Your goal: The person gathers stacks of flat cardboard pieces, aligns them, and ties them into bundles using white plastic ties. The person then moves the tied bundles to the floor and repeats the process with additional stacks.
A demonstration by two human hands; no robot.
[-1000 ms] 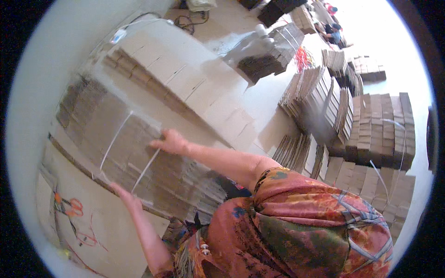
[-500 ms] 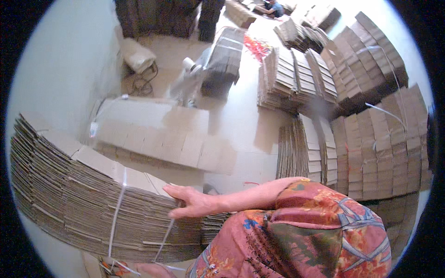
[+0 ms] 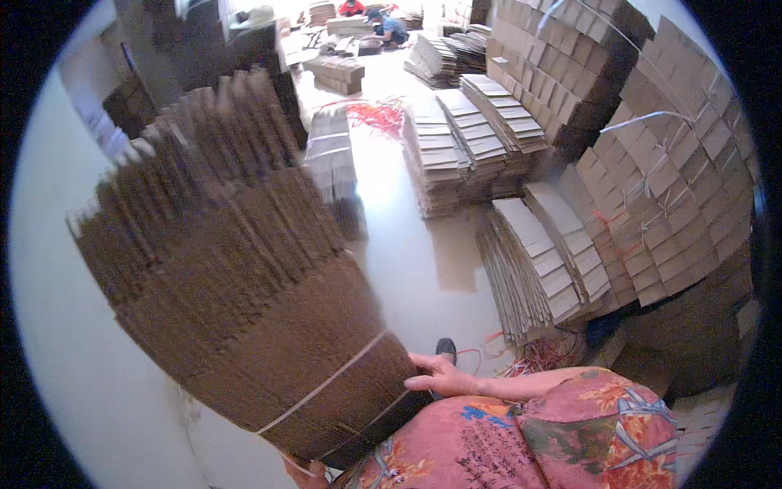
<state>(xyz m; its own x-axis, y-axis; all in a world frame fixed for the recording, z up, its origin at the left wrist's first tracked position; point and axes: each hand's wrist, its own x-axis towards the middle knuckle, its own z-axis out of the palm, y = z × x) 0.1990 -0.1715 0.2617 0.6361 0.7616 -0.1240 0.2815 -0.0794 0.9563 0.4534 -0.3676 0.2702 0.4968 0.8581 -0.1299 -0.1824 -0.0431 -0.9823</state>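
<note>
A thick bundle of flattened cardboard (image 3: 269, 326), bound with white strapping (image 3: 326, 381), rises tilted in front of me. It leans up and away toward the far left. My right hand (image 3: 442, 376) grips the bundle's right edge near its lower end, fingers bent against the cardboard. At the bottom edge of the view, my left hand (image 3: 306, 473) holds the underside of the bundle next to a strap. Part of that hand is cut off and its fingers show only partly.
Stacks of flat cardboard (image 3: 521, 261) line the right side, with a tall tied pile (image 3: 676, 179) behind them. A pale wall (image 3: 49, 326) runs along the left. Red strapping (image 3: 375, 118) lies on the floor, and more strapping (image 3: 542, 357) lies nearer. A person (image 3: 391, 31) crouches far off.
The bundle has gone from lying low at the left to standing tilted upward, lifted between both my hands. The view has swung, and my right hand appears farther right, still on the bundle.
</note>
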